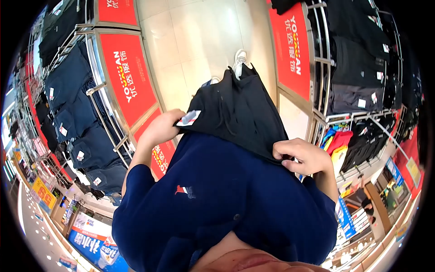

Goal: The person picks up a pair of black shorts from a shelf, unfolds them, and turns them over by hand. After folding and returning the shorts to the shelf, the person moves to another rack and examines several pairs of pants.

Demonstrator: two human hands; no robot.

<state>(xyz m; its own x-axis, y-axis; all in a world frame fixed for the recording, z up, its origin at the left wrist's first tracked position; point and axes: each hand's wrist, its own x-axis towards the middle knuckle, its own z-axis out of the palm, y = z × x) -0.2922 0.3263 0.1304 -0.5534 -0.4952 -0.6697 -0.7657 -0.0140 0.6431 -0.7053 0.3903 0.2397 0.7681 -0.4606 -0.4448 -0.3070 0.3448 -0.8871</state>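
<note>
Black trousers hang in front of my body, their waistband spread between my two hands at waist height, with drawstrings dangling from it. My left hand grips the waistband's corner at the left of the view, beside a white and red tag. At the right, my right hand pinches the other end of the waistband between thumb and fingers. The lower part of the trousers hangs toward the floor and partly covers my shoes.
Racks of folded jeans stand on the left, above red sign panels. On the right, another rack holds dark folded trousers, with colourful clothes nearby. A tiled aisle runs ahead. A person is partly visible at the far right.
</note>
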